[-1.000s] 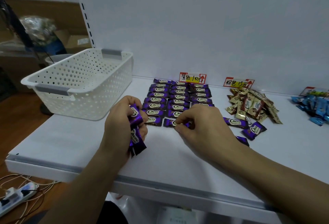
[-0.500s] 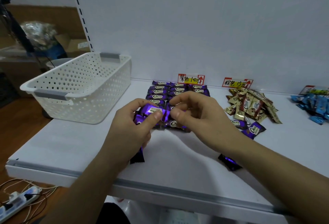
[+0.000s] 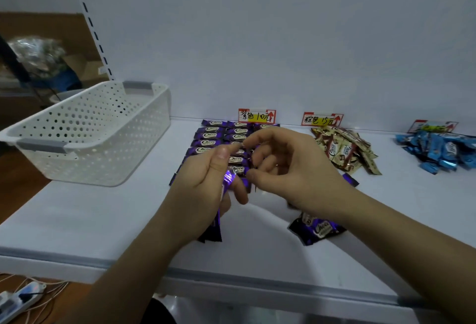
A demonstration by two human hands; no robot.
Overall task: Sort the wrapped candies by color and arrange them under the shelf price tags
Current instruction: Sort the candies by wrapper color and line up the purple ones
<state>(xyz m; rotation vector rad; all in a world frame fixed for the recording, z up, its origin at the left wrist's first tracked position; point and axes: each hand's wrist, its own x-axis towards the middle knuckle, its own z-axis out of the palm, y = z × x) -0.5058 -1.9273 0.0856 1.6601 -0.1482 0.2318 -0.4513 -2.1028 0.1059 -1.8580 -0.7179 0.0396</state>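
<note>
Purple candies (image 3: 210,135) lie in neat rows under the first price tag (image 3: 256,116). My left hand (image 3: 203,189) grips a bunch of purple candies (image 3: 213,231) whose ends hang below the palm. My right hand (image 3: 291,169) is just right of it, fingers curled, with the thumb against a purple wrapper at the top of that bunch. A gold candy pile (image 3: 345,148) sits under the second tag (image 3: 322,119), and a blue pile (image 3: 438,151) under the third tag (image 3: 432,126). Loose purple candies (image 3: 316,228) lie beneath my right wrist, with another one (image 3: 350,180) behind it.
A white perforated basket (image 3: 90,130) stands on the left of the white shelf (image 3: 103,220). The shelf's back panel rises right behind the tags. On the floor at lower left is a power strip (image 3: 18,300) with cables.
Both hands lifted off the shelf and came together over the purple rows. The right hand left the row's front and reached to the left hand's bunch. A purple candy now lies under the right wrist.
</note>
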